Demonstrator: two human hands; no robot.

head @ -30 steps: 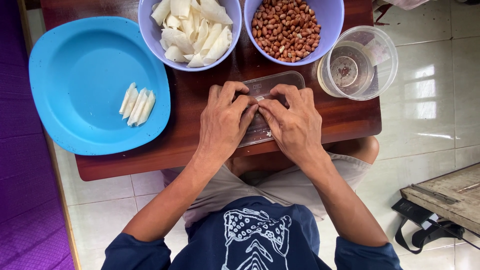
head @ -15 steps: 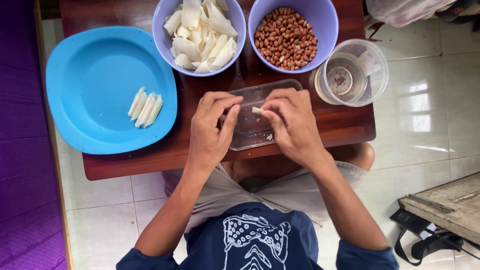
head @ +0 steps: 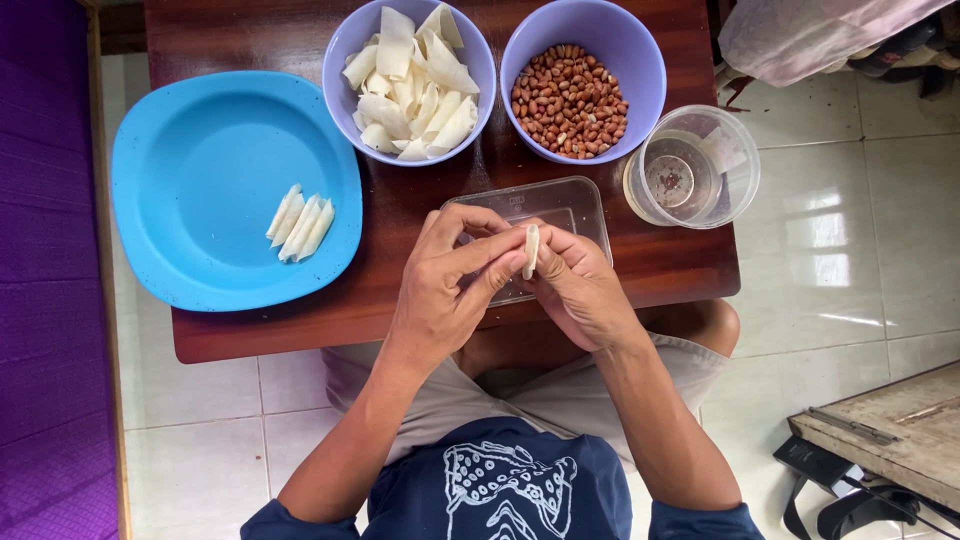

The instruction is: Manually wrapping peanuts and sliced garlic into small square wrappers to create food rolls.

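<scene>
Pastry roll [head: 531, 250]: pinched between fingers of left hand [head: 445, 290] and right hand [head: 580, 290] above clear tray [head: 570, 200]; best pressed evenly, wrapper kept tight

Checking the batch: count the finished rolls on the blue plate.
4 rolls, lying side by side right of centre on the blue plate. A fifth is pinched between the left hand and right hand.

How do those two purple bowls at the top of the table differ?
The left purple bowl holds pale, flat wrapper pieces piled loosely; the right purple bowl holds small reddish-brown peanuts lying level. Both look alike in colour, round shape and size, side by side on the wooden table.
</scene>
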